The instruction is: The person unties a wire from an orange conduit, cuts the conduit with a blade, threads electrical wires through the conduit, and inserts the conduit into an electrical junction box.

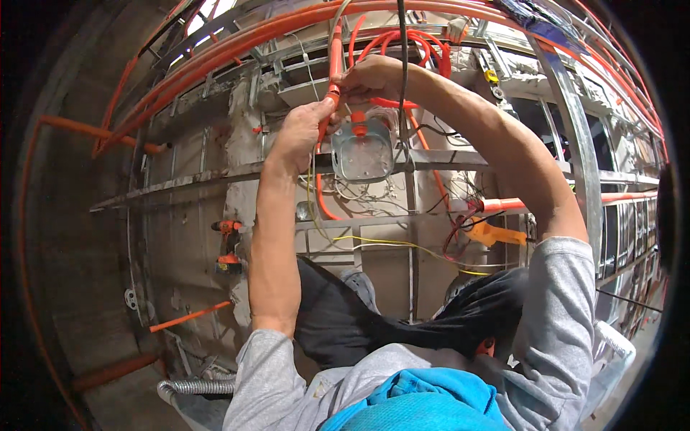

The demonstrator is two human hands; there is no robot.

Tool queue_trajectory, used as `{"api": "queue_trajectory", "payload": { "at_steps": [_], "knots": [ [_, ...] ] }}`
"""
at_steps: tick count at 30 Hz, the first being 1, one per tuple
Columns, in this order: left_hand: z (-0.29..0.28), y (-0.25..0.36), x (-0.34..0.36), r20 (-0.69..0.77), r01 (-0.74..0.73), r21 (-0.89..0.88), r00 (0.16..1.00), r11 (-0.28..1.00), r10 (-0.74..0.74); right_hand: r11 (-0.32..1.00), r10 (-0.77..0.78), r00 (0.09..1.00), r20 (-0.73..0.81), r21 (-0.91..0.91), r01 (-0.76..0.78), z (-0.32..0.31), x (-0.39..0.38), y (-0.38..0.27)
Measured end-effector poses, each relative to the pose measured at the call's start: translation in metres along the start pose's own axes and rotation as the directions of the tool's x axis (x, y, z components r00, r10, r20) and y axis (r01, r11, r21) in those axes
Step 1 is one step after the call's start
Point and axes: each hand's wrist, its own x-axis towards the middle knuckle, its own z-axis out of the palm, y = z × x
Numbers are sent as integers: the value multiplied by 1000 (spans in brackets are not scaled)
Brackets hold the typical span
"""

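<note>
Blue cloth [424, 402] bunches nearest my lens, below the two outstretched arms. From my remote seat I see the pipe [336, 54], orange, at top centre, beside the grey box [366, 169] and its orange fitting [359, 123]. My left hand [302, 129] is closed on the pipe, thumb pressed to it. My right hand [370, 75] bends in from the other side, fingers curled at the pipe; their tips are hidden, so I cannot tell how firmly they pinch. I'd judge it best to anchor with the left, push or turn along the pipe's line rather than sideways, and avoid snagging the black cable [402, 36] crossing the right wrist.
</note>
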Motion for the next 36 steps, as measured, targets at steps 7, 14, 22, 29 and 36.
{"api": "queue_trajectory", "payload": {
  "at_steps": [7,14,22,29,36],
  "knots": [
    [-4,3,8,50,17,-149,999,989,-10,1000,22,1000,0,-9,-22,3,8,0],
    [-2,15,5,50,52,-261,998,964,-41,985,1,997,-73,174,11,23,-8,-7],
    [11,25,10,64,131,-438,991,889,-115,999,-47,996,-80,19,49,9,0,-5],
    [22,32,11,-68,52,-293,995,955,-75,986,-70,997,-20,153,73,16,-8,-11],
    [5,34,24,80,164,-491,987,856,-143,897,-13,996,87,441,-27,20,-7,-7]
  ]
}}
